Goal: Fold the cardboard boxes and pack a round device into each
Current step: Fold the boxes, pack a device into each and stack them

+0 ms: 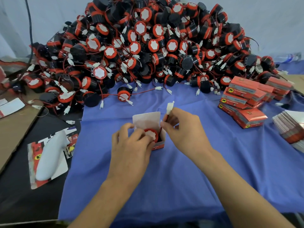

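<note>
At the centre of the frame an open cardboard box (158,144) stood on the blue cloth (181,175) that covered the table (19,199), its white lid flap raised behind it. A round device (152,134), red-rimmed with a white face, sat inside the box, face up. The left hand (131,147) gripped the box from its left side, fingers (139,134) curled over the rim and, it seemed, touching the device, though they hid the contact. The right hand (185,129) was just right of the box, its thumb and forefinger pinching the device's red wire (166,117), with the white connector (170,106) standing above the fingertips. Across the top of the frame lay a big pile (148,46) of the same black-and-red devices. At the right stood packed boxes (241,96) in stacks, and at the right edge a stack of flat boxes (289,127). At lower left a white object (51,155) rested on a printed card.
</note>
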A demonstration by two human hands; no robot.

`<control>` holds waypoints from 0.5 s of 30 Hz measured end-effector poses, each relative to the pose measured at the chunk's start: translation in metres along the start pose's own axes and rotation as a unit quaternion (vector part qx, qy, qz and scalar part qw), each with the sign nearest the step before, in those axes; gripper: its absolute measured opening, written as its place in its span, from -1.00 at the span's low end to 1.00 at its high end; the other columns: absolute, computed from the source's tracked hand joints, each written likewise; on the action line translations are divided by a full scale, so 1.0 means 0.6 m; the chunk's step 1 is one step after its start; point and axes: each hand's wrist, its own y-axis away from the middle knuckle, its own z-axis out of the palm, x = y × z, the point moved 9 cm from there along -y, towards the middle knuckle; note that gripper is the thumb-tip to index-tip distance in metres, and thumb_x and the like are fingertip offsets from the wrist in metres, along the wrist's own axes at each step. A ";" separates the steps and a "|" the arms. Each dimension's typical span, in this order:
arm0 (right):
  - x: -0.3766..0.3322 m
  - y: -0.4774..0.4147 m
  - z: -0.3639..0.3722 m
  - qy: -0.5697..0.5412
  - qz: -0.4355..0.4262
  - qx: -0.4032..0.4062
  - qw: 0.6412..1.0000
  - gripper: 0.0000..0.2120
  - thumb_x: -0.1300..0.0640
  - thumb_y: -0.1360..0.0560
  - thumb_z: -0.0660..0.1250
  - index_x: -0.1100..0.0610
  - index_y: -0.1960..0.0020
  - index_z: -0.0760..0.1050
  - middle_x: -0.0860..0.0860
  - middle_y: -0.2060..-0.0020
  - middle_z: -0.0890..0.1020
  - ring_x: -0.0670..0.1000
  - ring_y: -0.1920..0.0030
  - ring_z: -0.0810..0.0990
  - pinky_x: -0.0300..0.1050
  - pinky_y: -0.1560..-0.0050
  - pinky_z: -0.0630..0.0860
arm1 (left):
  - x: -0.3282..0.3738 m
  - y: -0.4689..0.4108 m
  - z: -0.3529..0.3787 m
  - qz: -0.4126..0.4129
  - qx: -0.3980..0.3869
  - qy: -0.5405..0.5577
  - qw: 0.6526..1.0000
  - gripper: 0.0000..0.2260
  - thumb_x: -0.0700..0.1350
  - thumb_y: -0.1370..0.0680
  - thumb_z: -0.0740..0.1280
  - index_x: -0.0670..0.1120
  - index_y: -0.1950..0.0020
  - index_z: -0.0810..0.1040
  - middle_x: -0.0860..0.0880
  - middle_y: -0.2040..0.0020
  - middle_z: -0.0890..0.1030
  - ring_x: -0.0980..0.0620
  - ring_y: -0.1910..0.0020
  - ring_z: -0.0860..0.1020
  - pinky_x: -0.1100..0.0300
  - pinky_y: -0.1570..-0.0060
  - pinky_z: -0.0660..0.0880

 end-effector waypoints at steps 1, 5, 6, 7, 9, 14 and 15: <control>-0.001 0.000 0.000 -0.008 0.000 0.004 1.000 -0.92 0.15 -0.55 0.43 0.05 0.11 0.57 -0.14 0.22 0.65 -0.12 0.14 0.61 -0.19 0.06 0.55 | 0.002 0.001 0.004 0.001 -0.009 -0.010 1.000 -0.92 -0.06 -0.54 0.50 0.05 -0.03 0.70 0.15 0.05 0.65 -0.16 -0.24 0.44 -0.01 -0.08 0.32; -0.009 -0.001 -0.004 -0.107 0.019 0.032 0.994 -0.94 0.13 -0.59 0.38 0.05 0.07 0.56 -0.14 0.24 0.68 -0.16 0.17 0.63 -0.43 0.19 0.48 | 0.011 -0.001 0.022 0.006 -0.059 -0.052 0.997 -0.70 -0.23 -0.39 0.56 0.02 -0.06 0.66 0.15 0.09 0.64 -0.14 -0.28 0.39 0.00 -0.14 0.31; -0.011 0.000 -0.006 -0.122 0.023 0.039 0.991 -0.94 0.15 -0.59 0.38 0.03 0.03 0.52 -0.13 0.23 0.68 -0.17 0.18 0.63 -0.45 0.24 0.46 | 0.013 -0.001 0.024 0.010 -0.063 -0.053 0.997 -0.66 -0.28 -0.34 0.55 0.00 -0.05 0.65 0.12 0.10 0.63 -0.14 -0.27 0.38 0.00 -0.13 0.32; -0.013 0.001 -0.006 -0.129 0.025 0.046 0.990 -0.89 0.16 -0.59 0.38 0.01 0.00 0.47 -0.11 0.23 0.67 -0.18 0.21 0.63 -0.45 0.30 0.43 | 0.013 0.001 0.026 0.013 -0.064 -0.050 0.997 -0.63 -0.32 -0.31 0.54 -0.01 -0.04 0.65 0.10 0.11 0.61 -0.15 -0.28 0.38 -0.01 -0.12 0.35; -0.019 0.002 -0.004 -0.130 0.023 0.049 0.990 -0.81 0.20 -0.58 0.39 -0.03 -0.01 0.42 -0.09 0.21 0.64 -0.19 0.25 0.62 -0.43 0.38 0.41 | 0.012 0.003 0.029 0.014 -0.065 -0.027 0.997 -0.59 -0.38 -0.28 0.53 -0.02 -0.05 0.66 0.07 0.09 0.61 -0.17 -0.30 0.41 -0.01 -0.10 0.39; -0.045 -0.005 0.025 -0.007 -0.030 0.005 1.000 -0.84 0.27 -0.55 0.37 0.04 0.08 0.48 -0.05 0.23 0.62 -0.05 0.20 0.57 -0.19 0.25 0.49 | 0.005 0.006 0.027 0.004 -0.055 0.022 0.998 -0.60 -0.37 -0.40 0.47 -0.01 -0.16 0.68 0.11 -0.08 0.64 -0.23 -0.37 0.45 0.01 -0.14 0.36; -0.052 -0.005 0.033 0.038 -0.046 -0.003 0.998 -0.87 0.26 -0.55 0.36 0.05 0.07 0.50 -0.07 0.24 0.59 0.00 0.17 0.55 -0.10 0.22 0.49 | 0.004 0.008 0.028 0.004 -0.053 0.029 0.998 -0.62 -0.35 -0.43 0.46 -0.01 -0.17 0.68 0.11 -0.12 0.64 -0.23 -0.38 0.43 0.03 -0.14 0.31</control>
